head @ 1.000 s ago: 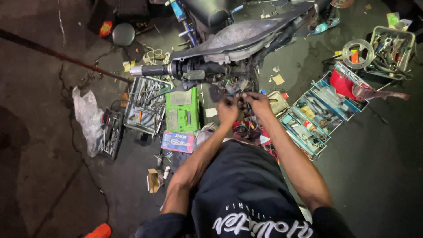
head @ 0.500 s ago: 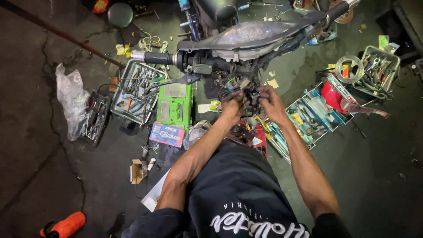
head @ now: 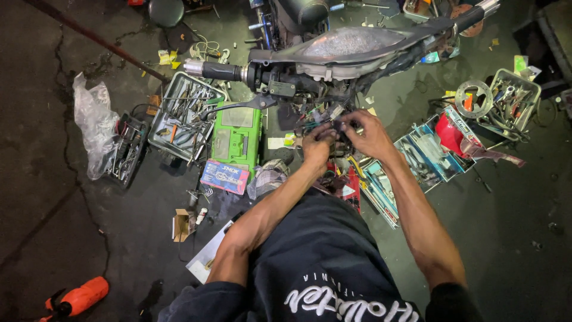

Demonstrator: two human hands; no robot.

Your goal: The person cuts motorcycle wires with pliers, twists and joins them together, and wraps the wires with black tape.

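Both hands are raised to the wiring cluster directly below the handlebar, just above the centre of the frame. The left hand is curled narrow, its fingers pinched around a small dark part of the wiring; what exactly is held cannot be told. The right hand is likewise closed narrow, with fingertips meeting those of the left hand on the same dark part. The two hands are touching.

The handlebar is laid with its long axis running from the left grip at the upper left to the right grip at the upper right corner, slightly tilted upward to the right. The brake lever is seen below the left grip, pointing left. A clear headlamp cover is seated along the top of the bar.

On the floor left of the hands, a green case is placed upright in the frame, with a metal tray of tools beside it on the left and a small blue box just below. A clear plastic bag lies at the far left. An open blue toolbox is set to the right of the hands, with a red case and a wire basket of tools further right. An orange bottle lies at the lower left corner. The view of the wiring is partly blocked by both hands
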